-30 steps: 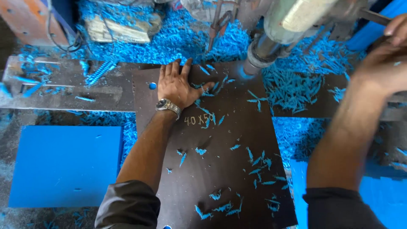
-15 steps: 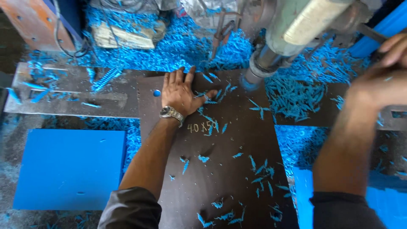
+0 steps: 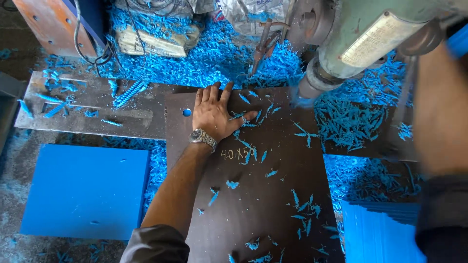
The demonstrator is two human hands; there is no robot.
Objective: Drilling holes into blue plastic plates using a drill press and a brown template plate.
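Observation:
My left hand (image 3: 214, 114) lies flat, palm down, on a dark brown plate (image 3: 263, 204), near its far left corner. There is a metal watch on that wrist. The hand holds nothing; its thumb is spread to the right. A small round hole (image 3: 186, 112) is in the plate just left of the hand. The green drill machine's spindle (image 3: 306, 92) points down at the plate's far right edge, right of my thumb. My right forearm (image 3: 441, 112) rises at the right; its hand is out of frame.
Blue shavings (image 3: 351, 122) litter the plate and the machine bed. A blue slab (image 3: 85, 192) lies at the lower left, and a stack of blue sheets (image 3: 380, 234) at the lower right. A grey metal bar (image 3: 87, 109) extends left. Cables and sacks sit at the back.
My right hand, seen earlier at the top right, has risen out of frame. My left hand has stayed flat on the plate.

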